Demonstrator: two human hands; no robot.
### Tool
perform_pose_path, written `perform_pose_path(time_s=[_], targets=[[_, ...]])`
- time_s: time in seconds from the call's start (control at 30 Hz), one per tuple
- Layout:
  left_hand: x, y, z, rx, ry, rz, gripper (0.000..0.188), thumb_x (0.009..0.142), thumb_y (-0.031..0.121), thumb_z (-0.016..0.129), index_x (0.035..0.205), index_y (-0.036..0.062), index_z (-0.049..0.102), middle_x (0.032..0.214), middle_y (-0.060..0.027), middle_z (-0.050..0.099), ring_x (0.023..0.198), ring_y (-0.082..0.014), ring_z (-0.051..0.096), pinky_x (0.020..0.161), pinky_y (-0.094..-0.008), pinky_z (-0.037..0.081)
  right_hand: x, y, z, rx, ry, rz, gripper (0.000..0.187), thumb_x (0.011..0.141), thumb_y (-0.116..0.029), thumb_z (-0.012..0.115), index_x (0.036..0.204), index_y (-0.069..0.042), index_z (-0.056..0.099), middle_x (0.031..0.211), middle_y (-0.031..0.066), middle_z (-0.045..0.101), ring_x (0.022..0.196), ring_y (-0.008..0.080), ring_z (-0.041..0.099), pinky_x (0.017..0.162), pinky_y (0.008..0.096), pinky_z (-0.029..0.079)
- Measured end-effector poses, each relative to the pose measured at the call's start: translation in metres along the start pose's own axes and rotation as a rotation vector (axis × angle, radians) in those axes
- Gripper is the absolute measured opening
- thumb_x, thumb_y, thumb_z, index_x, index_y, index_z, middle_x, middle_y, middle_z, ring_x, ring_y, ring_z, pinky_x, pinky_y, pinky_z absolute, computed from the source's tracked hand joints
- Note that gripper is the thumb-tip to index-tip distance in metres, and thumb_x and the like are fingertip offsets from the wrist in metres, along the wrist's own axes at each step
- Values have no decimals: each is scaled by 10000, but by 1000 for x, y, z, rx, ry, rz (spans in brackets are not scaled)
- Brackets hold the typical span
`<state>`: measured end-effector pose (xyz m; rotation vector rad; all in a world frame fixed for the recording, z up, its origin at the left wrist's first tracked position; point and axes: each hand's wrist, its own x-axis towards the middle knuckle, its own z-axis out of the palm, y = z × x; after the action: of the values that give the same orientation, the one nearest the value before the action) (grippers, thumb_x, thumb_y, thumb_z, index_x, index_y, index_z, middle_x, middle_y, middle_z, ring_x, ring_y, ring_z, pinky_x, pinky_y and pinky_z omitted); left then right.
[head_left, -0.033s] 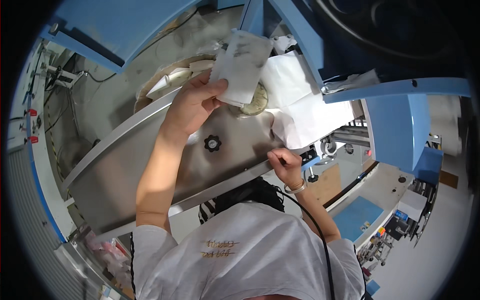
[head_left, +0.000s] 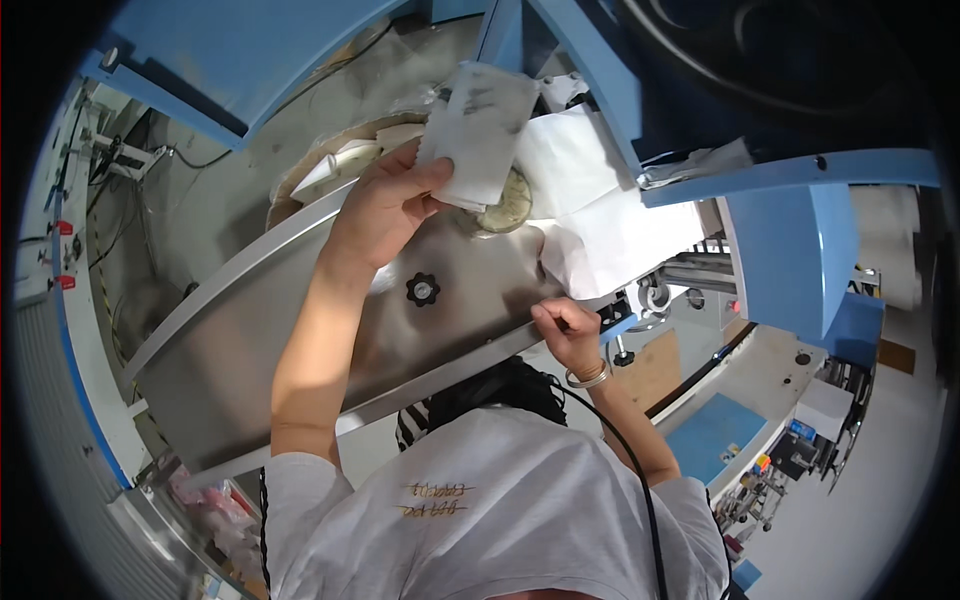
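My left hand is raised over a steel tray-like surface. Its thumb and fingers pinch the lower left edge of a flat, whitish, translucent pouch with a serrated side and faint grey marks. Partly behind the pouch lies a round, greenish-yellow, glassy-looking disc. At the near rim of the steel surface rests my right hand, curled into a loose fist, with nothing visible in it. A black lobed knob sits on the steel between my hands.
Wide white film drapes over the machine to the right of the disc. Blue frame beams stand close beyond the pouch. A round container with pale pieces is past the far rim. A bench with a blue mat lies at right.
The pouch has shifted very slightly left, and a little more of the disc shows beside it. Both hands keep their grip and place.
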<state>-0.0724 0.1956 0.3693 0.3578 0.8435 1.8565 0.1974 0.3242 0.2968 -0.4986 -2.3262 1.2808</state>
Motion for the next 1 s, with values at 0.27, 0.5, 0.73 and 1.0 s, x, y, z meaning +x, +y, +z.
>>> perform_pose_path(time_s=[0.27, 0.5, 0.73, 1.0], targets=[[31, -14, 38, 177, 57, 76, 360, 838, 156, 637, 1162, 18, 563, 1041, -55, 630, 919, -143, 611, 808, -290, 494, -4, -3, 2, -43, 46, 13, 87, 764, -65, 709, 738, -34, 631, 571, 33, 554, 448, 84, 472, 443, 233, 386], [69, -21, 76, 399, 99, 159, 343, 825, 86, 633, 1151, 3, 564, 1002, -49, 633, 858, -116, 607, 761, -259, 495, -2, -2, 3, -5, 56, -13, 81, 773, -51, 703, 754, -22, 630, 578, 25, 540, 466, 80, 456, 453, 225, 382], [47, -33, 100, 513, 130, 315, 364, 838, 83, 608, 1184, -15, 550, 1061, -62, 610, 930, -114, 573, 803, -249, 457, -5, -4, -3, 10, 47, 9, 98, 773, -99, 710, 757, -42, 631, 632, 49, 586, 519, 144, 547, 493, 265, 441], [-4, -45, 163, 237, -269, 7, 367, 846, 45, 562, 1195, -55, 508, 1007, -53, 599, 877, -87, 554, 809, -232, 439, -7, -1, 3, 64, 42, 33, 98, 795, -138, 685, 781, -50, 645, 644, 48, 594, 559, 172, 579, 535, 271, 459]])
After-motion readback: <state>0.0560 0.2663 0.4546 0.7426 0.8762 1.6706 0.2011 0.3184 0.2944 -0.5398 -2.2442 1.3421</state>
